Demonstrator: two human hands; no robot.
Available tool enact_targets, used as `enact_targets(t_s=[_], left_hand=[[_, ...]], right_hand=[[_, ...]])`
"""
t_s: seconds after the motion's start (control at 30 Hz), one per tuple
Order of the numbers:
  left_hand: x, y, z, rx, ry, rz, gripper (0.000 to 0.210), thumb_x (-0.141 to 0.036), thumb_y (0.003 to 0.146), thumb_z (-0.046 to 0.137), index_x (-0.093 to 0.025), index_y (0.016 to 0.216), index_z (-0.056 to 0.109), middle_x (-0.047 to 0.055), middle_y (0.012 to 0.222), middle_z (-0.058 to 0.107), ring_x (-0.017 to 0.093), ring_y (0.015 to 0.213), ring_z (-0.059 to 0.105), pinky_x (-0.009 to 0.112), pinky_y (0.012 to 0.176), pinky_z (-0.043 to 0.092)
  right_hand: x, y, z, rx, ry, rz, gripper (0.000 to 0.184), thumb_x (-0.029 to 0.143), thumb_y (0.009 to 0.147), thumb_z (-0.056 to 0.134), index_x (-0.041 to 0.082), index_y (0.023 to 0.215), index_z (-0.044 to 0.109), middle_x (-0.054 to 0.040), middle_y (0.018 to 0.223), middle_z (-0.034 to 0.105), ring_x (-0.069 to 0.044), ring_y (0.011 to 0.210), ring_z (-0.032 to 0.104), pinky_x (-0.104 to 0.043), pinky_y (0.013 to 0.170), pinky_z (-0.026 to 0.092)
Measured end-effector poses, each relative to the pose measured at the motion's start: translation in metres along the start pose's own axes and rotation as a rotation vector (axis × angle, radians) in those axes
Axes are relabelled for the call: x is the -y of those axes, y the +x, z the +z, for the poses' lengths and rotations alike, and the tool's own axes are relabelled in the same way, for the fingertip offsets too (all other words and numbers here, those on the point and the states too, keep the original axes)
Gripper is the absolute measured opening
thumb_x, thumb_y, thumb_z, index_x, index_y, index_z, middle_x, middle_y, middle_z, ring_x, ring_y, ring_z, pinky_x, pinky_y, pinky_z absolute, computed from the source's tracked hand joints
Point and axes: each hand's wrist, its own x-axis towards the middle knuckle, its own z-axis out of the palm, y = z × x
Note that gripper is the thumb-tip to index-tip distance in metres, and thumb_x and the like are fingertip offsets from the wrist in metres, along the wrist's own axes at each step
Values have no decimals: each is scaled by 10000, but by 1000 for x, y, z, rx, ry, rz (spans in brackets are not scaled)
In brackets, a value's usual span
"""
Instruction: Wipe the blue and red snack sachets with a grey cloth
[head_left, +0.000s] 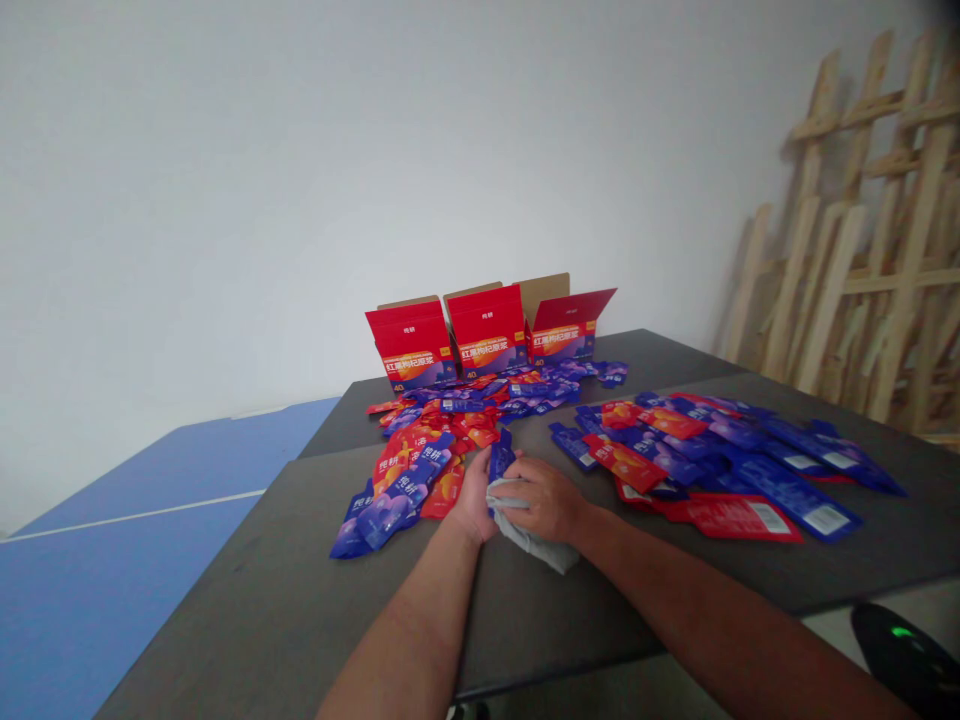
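Near the middle of the dark table (247,600), my left hand (474,492) grips a blue pouch (501,455) whose narrow top sticks up past the fingers. My right hand (544,495) is closed on a grey cloth (536,543) and presses it against the pouch; the pouch's lower part is hidden. Just left of my hands lies a small stack of red pouches (397,455) and blue pouches (365,520). A larger mixed pile of blue and red pouches (705,455) spreads out to the right.
Three opened red-and-blue cartons (491,345) stand in a row at the back, flaps raised. Loose pouches (480,400) are heaped before them. A blue table (172,520) with a white line is at left. Wooden frames (862,250) lean on the wall at right.
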Motion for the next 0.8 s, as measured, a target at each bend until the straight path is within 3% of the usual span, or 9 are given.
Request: enact_targets(t_s=[0.17,0.33,0.57,0.67,0.8], left_hand=[[8,-3,7,41,67,-98,321,-431,804,554,-120,830,632,70,658,653,189,619,635,276,581,483],[10,0,6,5,162,-15,268,-397,827,551,-137,812,615,36,622,618,133,518,577,216,451,411],[1,0,-1,103,59,-10,264,-377,835,549,-150,955,609,47,717,607,130,551,561,204,415,384],[-4,3,-5,108,-72,65,312,-394,847,535,-181,1068,590,50,780,619,118,554,559,197,421,379],[-3,7,-9,-12,-96,100,415,-488,835,536,-173,1101,581,16,691,594,109,481,523,205,416,374]], right_hand=[[-14,1,-4,-113,-6,236,181,243,841,570,198,969,690,-60,893,619,-187,839,580,-328,770,491],[-30,2,-5,-243,-23,421,189,271,849,549,203,972,674,-63,898,616,-193,862,590,-346,806,500],[-47,4,-11,-354,-92,618,211,327,840,537,195,925,677,-73,889,636,-218,886,601,-366,825,490],[-42,4,-13,-334,-69,574,202,325,841,548,193,924,676,-69,877,633,-210,869,602,-360,812,495],[-16,5,-9,-188,75,290,166,288,838,580,218,958,670,-50,879,621,-180,845,598,-341,780,511]])
